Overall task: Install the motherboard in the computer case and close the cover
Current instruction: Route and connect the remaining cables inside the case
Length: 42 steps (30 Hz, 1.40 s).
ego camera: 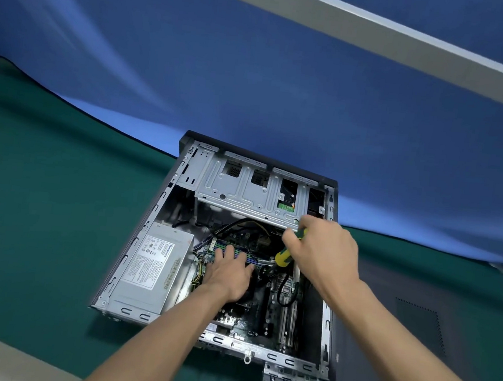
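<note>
The right hand [321,252] grips a yellow-and-green-handled screwdriver [289,249] over the green motherboard [263,311] lying inside the open grey metal computer case [163,200], while the left hand [226,275] presses flat on it, fingers straight; a slipping tip could gouge the board or drop a screw.

The computer case [163,200] lay open on the table [43,201], and the left hand [226,277] rested inside it on the motherboard [263,311]; the power supply [150,266] sat in the case just left of that hand; the drive cage [244,186] stood beyond both hands. The right hand [324,252] gripped a screwdriver [285,255] to the right of the left hand; the cover [415,329] lay flat on the table beneath the right forearm, beside the case.
</note>
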Tool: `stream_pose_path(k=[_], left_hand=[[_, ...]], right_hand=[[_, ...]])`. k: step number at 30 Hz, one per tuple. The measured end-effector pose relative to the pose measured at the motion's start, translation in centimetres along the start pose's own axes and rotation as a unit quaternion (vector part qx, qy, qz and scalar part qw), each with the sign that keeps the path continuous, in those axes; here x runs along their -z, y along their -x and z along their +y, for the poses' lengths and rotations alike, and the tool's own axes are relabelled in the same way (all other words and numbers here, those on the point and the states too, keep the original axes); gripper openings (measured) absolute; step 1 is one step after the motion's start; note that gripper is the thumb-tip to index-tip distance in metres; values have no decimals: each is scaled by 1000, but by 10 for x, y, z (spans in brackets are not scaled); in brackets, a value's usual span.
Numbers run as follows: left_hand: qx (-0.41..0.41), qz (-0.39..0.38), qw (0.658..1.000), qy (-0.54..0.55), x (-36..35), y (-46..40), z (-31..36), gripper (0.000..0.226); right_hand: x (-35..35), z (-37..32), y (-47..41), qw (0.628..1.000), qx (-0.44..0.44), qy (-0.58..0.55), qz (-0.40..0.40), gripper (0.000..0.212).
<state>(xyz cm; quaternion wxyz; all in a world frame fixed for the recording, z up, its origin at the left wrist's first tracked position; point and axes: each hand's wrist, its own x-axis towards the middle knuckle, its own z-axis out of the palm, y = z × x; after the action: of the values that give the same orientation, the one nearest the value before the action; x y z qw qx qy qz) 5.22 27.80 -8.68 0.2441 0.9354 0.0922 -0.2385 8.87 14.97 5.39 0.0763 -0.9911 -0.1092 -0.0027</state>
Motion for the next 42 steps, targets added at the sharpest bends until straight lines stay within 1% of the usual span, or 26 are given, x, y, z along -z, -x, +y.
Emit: stream_pose_path(k=[3,5,6,8,9,10,11,13,14,15,16,18,19,21,22,24,25,28,29,30,32,33,34,37,39,42], left_hand=[[-1,4,1000,4,-1,-1,-1,39],[2,6,1000,5,-1,-1,-2,38],[2,6,1000,4,-1,-1,-3,37],[1,1,1000,5,-1,-1,-4,38],[1,-1,1000,8,-1,-1,-3,39],[3,-3,1000,15,0,-2,-3,41],[6,-5,1000,24,1,-2,-2,43],[12,-8,999,40,3,-1,-1,46],[13,-9,999,41,3,-1,-1,46],[12,-10,999,37,3,0,0,45],[10,-10,999,33,3,-1,0,44],[9,-11,1000,27,2,-2,2,45],[9,-9,1000,23,1,-2,2,45],[9,-3,1000,12,-1,-4,1,45],[8,-2,1000,7,-2,-5,1,45],[6,-3,1000,1,-4,-6,0,46],[5,-4,1000,1,-4,-5,0,46],[4,1,1000,0,-4,-6,-2,46],[3,-1,1000,-2,-4,-6,-3,46],[1,-4,1000,-2,-5,-6,-4,46],[-4,-6,1000,2,-6,-6,-5,45],[-5,-4,1000,4,-6,-5,-6,45],[-7,-3,1000,5,-6,-5,-6,45],[-7,-1,1000,1,-6,-6,-5,45],[-8,1,1000,-4,-6,-6,-4,44],[-10,7,1000,-7,-5,-5,-3,43]], right_hand=[[7,-16,-6,996,3,74,-50,33],[11,-24,-10,993,4,70,-96,35],[14,-26,-12,990,0,42,-133,33],[19,-29,-15,977,-13,-55,-207,26],[21,-29,-16,971,-11,-92,-220,22],[21,-27,-15,972,-2,-100,-211,18],[20,-26,-14,979,3,-79,-189,17],[19,-22,-12,991,-3,18,-130,21],[20,-19,-12,991,-9,54,-122,25],[22,-17,-13,987,-17,68,-145,29],[26,-15,-15,979,-32,49,-197,36],[35,-12,-18,950,-75,-48,-299,41],[37,-12,-18,941,-76,-75,-321,37],[37,-10,-14,951,-42,-62,-300,22],[36,-10,-13,961,-16,-20,-275,17],[34,-10,-12,968,15,59,-242,19],[35,-8,-12,967,6,53,-248,20],[39,-5,-15,949,-45,-75,-301,18],[39,-5,-14,945,-43,-84,-313,18],[38,-4,-13,947,-33,-69,-311,16],[36,-5,-12,963,-9,16,-270,19],[36,-7,-11,966,-10,42,-255,21],[37,-7,-10,964,-21,36,-261,23],[42,-8,-8,946,-50,-52,-316,30],[39,-7,-6,949,-51,-60,-304,29],[34,-9,-4,966,-62,8,-251,36]])
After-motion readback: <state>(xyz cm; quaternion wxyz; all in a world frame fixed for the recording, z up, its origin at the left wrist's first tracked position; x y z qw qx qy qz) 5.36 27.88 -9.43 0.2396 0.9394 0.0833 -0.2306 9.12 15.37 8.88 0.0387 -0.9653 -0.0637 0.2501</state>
